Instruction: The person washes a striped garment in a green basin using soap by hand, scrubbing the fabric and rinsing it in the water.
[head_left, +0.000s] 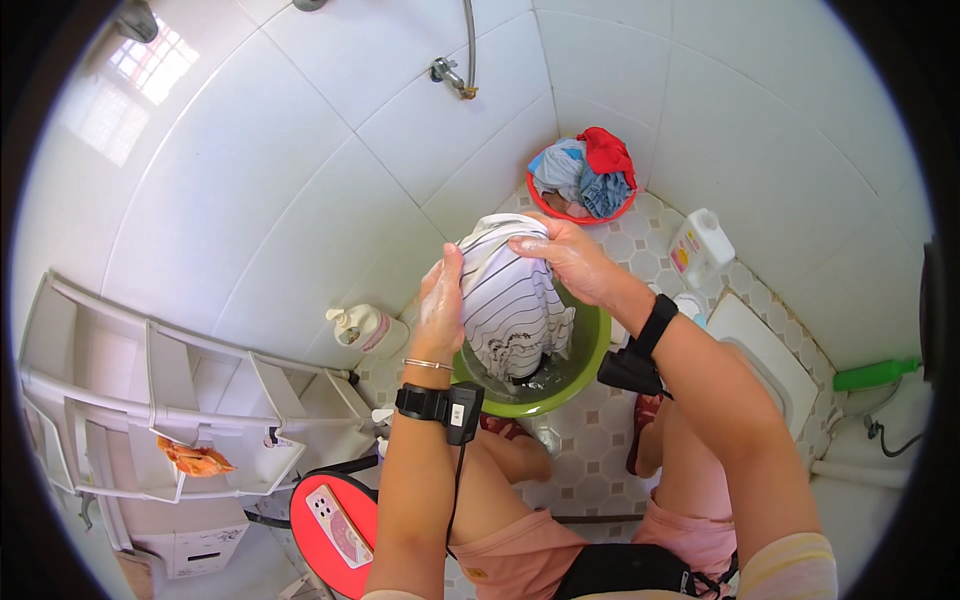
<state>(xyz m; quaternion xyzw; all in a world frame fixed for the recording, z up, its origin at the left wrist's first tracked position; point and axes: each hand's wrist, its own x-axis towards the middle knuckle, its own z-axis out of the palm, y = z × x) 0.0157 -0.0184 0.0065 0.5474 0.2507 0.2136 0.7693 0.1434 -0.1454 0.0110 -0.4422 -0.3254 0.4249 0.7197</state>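
A wet white garment with dark stripes (510, 300) hangs between my hands over a green plastic basin (596, 360), its lower part down at the water in the basin. My left hand (442, 300) grips the cloth's left edge, with suds on the skin. My right hand (566, 251) pinches the upper right edge between thumb and fingers, also sudsy. Both wrists wear black straps with small black boxes. Part of the basin is hidden behind the cloth and my left hand.
A red basin of clothes (536, 196) stands in the tiled corner. Nearby are a white jug (703, 244), a pump bottle (371, 330) and a squat toilet (799, 360). A phone (339, 525) lies on a red stool (311, 559) beside a white shelf rack (202, 405).
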